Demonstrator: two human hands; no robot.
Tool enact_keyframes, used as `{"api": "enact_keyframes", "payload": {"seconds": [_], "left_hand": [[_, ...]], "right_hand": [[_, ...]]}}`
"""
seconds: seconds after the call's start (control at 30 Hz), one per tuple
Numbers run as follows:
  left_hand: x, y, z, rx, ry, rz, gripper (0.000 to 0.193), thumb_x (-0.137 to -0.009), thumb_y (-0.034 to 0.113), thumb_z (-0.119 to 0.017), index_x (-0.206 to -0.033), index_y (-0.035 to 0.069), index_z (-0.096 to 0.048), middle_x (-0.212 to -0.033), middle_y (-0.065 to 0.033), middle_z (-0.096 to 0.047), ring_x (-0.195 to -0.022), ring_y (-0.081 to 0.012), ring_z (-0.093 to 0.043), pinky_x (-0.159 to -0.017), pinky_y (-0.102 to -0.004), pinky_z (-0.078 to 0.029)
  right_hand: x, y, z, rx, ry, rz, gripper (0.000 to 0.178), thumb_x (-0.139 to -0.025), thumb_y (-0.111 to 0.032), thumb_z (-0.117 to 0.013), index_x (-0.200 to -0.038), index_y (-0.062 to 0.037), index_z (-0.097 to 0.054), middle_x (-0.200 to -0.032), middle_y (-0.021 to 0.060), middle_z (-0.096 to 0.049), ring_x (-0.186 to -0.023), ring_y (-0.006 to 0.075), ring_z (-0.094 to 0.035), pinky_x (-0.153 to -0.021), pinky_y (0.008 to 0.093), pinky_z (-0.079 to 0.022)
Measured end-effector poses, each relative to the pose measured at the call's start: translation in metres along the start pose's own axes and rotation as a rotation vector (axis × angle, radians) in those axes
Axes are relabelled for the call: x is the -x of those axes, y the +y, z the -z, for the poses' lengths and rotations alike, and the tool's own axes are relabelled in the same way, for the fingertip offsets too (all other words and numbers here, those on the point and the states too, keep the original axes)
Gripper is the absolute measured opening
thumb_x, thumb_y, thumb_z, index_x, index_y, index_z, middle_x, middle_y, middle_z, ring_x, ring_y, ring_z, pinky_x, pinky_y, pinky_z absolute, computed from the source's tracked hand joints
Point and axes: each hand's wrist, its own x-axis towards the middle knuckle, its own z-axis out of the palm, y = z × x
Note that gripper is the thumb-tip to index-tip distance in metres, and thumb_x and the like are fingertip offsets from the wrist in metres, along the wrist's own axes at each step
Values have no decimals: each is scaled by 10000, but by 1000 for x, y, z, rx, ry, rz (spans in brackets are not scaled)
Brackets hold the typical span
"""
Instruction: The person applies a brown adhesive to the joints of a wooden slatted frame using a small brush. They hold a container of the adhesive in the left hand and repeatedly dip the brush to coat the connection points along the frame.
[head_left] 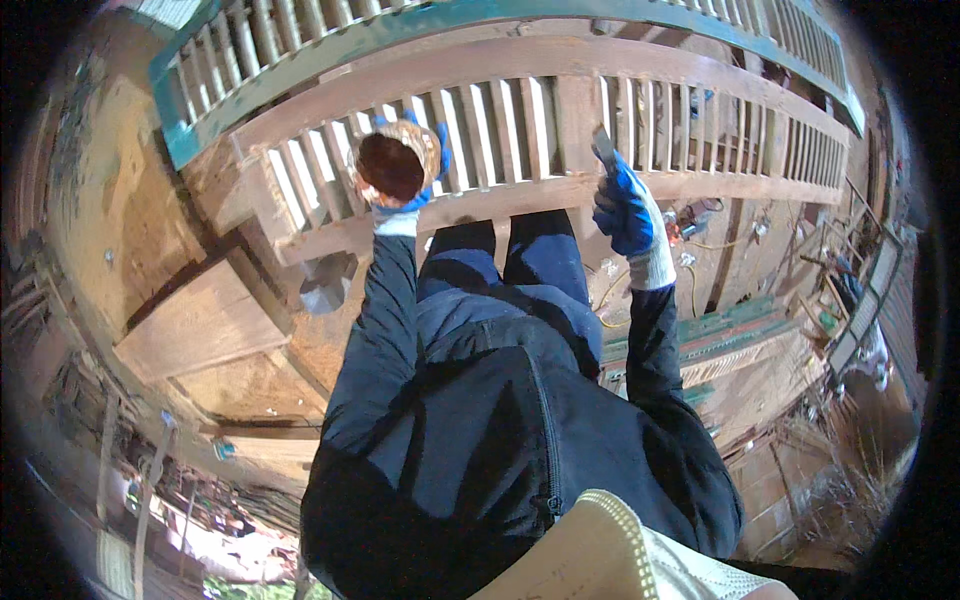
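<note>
My left hand (432,165), in a blue and white work glove, is closed round a round, stained tin (390,168) whose inside looks dark reddish brown. In my right hand (627,212), gloved the same way, is a flat grey blade like a putty knife (603,148), pointing away from me. Its handle is hidden by my fingers. Both hands are raised over a long slatted wooden panel (575,120), brownish pink in colour, which lies across in front of my legs. The tin hangs above the panel's left part, the blade right of its middle crosspiece.
Behind the panel stands a second slatted frame (215,118) with teal edges. To the left lie a wooden board (205,320) and a grey block-like object (328,283). A red power tool (690,220) with a yellow cord is at right, near green-edged panels (730,335).
</note>
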Motion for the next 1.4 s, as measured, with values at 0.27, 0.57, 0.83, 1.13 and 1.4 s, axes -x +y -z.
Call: {"api": "enact_keyframes", "payload": {"seconds": [0.27, 0.57, 0.83, 1.13, 1.4], "left_hand": [[142, -1, 0, -114, 204, -160, 650, -878, 625, -563, -1436, 301, -479, -1495, -46, -462, -1379, -533, -305, -1039, -738, -325], [164, -70, -20, 110, 61, -106, 723, -845, 643, -606, -1447, 264, -471, -1540, -85, -390, -1415, -542, -211, -1048, -777, -256], [251, -70, -32, 18, -1, -145, 724, -835, 669, -580, -1452, 308, -463, -1536, -56, -406, -1441, -469, -224, -1075, -725, -263], [348, -20, -55, 78, -17, -231, 498, -959, 503, -535, -1428, 343, -478, -1533, -27, -414, -1437, -469, -238, -1068, -735, -273], [425, 85, -82, -46, 83, -342, 565, -929, 534, -565, -1433, 293, -480, -1532, -41, -415, -1425, -493, -255, -1065, -745, -272]], "right_hand": [[16, 46, -23, 575, -82, 145, 409, -982, -272, -595, -1324, -49, -601, -923, -12, -611, -704, 51, -510, -629, 215, -437], [67, 51, -46, 289, -93, -110, 350, -976, -268, -621, -1274, -85, -611, -872, -30, -598, -727, 60, -532, -623, 220, -440], [-1, 193, 120, -113, -163, -374, 303, -992, -227, -558, -1250, -84, -627, -921, 0, -665, -755, 111, -610, -653, 252, -488], [-65, 311, -66, 889, -222, 66, 292, -960, -254, -591, -1099, -13, -680, -934, 100, -696, -866, 170, -632, -784, 284, -481], [-111, 400, -202, 1177, -198, 46, 301, -932, -293, -546, -935, -30, -690, -859, 196, -689, -728, 342, -655, -682, 438, -495]]}}
